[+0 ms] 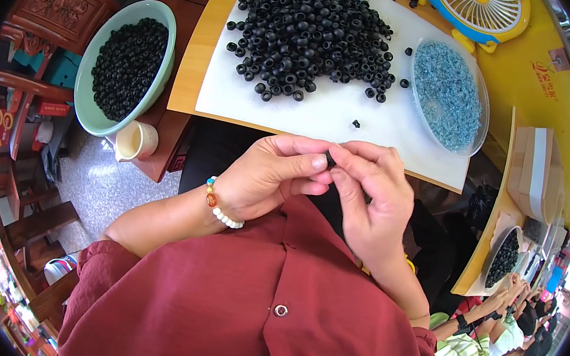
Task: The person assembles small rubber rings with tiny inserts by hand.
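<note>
In front of my chest, both hands come together at the fingertips. My left hand (pixel 279 170), with a beaded bracelet at its wrist, pinches a small black round piece (pixel 329 159) between thumb and fingers. My right hand (pixel 378 194) closes on the same piece from the other side; the fingers cover most of it. Beyond them a heap of black round pieces with holes (pixel 306 32) lies on a white board (pixel 237 108). A tiny black bit (pixel 356 124) sits alone between heap and hands.
At the left stand a pale green basin (pixel 167 64) of black pieces and a cream cup (pixel 139 142). To the right are a clear dish of bluish transparent bits (pixel 447 94), a yellow-blue fan (pixel 479 11) and a cardboard box (pixel 536 175). Other people work at the far right.
</note>
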`<state>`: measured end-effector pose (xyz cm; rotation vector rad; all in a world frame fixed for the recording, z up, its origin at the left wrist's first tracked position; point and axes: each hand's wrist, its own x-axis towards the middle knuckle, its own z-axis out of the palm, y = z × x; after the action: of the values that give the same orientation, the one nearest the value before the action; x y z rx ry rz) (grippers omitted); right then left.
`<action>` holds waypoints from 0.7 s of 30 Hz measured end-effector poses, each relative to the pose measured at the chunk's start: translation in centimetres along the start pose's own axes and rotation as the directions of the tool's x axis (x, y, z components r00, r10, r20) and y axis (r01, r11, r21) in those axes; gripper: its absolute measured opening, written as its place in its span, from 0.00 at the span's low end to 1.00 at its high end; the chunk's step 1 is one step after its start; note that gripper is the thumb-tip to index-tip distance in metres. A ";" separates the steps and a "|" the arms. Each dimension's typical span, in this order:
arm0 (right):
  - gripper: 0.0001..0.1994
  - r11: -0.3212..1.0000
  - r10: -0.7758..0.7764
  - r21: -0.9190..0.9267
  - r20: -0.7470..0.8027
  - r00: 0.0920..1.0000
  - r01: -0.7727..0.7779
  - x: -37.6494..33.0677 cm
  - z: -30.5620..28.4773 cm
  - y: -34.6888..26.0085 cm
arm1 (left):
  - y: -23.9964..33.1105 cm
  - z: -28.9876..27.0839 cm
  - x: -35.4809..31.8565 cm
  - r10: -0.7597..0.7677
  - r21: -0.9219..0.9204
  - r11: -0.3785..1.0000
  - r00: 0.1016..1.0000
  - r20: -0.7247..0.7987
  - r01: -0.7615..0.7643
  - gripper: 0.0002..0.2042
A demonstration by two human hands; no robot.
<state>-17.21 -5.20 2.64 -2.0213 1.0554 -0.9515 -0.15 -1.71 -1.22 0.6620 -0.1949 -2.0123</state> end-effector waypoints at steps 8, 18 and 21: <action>0.15 1.000 0.006 0.015 0.059 0.998 -0.007 -0.7 -0.2 2.1 | -0.1 -1.0 0.2 -0.006 -0.078 0.997 0.998 -0.064 0.001 0.11; 0.06 0.959 0.059 -0.281 0.076 0.995 -0.035 3.6 -0.4 7.3 | 0.2 -1.5 0.3 -0.041 -0.129 0.991 0.997 -0.064 0.033 0.10; 0.06 0.915 0.012 -0.399 0.194 0.981 0.067 4.0 -0.9 7.4 | 0.3 -1.6 0.3 -0.030 -0.118 0.993 0.998 -0.051 0.024 0.10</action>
<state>-19.16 -12.22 -1.68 -2.4127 1.1913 -0.5629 0.82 -1.86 -2.54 0.6447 -0.0357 -2.0132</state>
